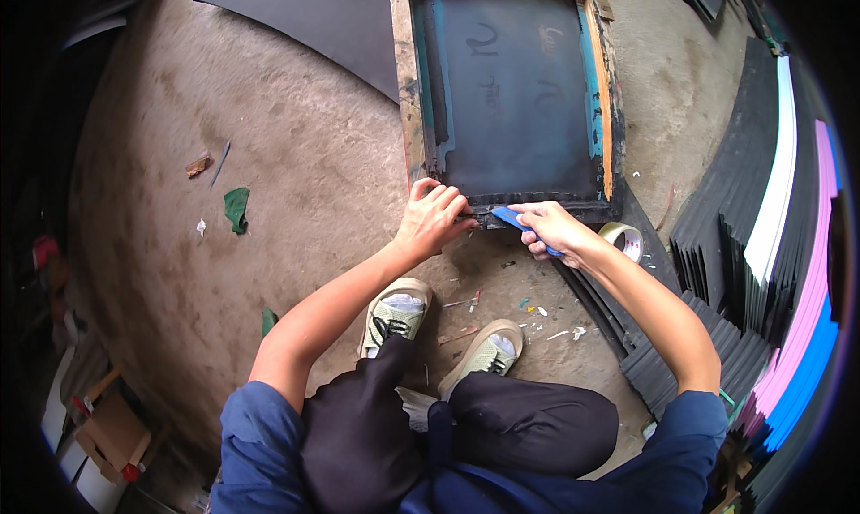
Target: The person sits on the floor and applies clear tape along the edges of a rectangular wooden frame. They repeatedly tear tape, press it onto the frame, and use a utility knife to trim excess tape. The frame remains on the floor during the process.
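Note:
A wooden-framed screen printing frame [408, 93] lies in front of me, its dark mesh edged with teal and marked with faint lettering. My left hand [433, 217] grips the near left corner of the frame, fingers curled over its edge. In my right hand [551, 229] is a blue-handled utility knife [511, 217], its tip against the near bar of the frame, close to my left fingers. The blade itself is too small to make out. Dark tape or coating covers that near bar.
A roll of tape [622, 241] sits beside my right forearm. Stacks of black foam sheets [717, 236], with white, pink and blue ones, stand at the right. A large dark sheet [309, 21] lies at the far left. Green scraps [236, 209] and small litter dot the concrete floor.

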### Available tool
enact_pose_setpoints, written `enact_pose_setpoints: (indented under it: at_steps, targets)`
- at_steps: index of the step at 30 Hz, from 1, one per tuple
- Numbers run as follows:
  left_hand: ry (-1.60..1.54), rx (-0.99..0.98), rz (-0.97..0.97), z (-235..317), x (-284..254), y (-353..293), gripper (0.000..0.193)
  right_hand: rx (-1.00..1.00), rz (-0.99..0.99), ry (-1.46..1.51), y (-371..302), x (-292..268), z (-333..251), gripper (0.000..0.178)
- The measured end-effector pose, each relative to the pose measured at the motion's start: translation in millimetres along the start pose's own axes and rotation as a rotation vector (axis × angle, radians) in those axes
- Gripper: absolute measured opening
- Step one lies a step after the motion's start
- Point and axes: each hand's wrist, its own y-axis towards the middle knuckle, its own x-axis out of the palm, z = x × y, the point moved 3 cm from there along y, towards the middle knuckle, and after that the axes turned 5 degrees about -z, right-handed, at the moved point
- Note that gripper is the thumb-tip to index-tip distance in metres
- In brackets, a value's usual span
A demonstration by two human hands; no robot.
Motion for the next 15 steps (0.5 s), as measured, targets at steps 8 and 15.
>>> enact_pose_setpoints:
  at_steps: [8,15]
  targets:
    - [-0.023,-0.010,-0.002,1.3,-4.9,2.4,0.028,-0.031,-0.020,0.037,0.8,1.9,-0.2,0.040]
    - [-0.071,-0.004,0.007,0.9,-8.3,5.9,0.029,-0.125,0.033,-0.088,-1.0,1.9,4.5,0.039]
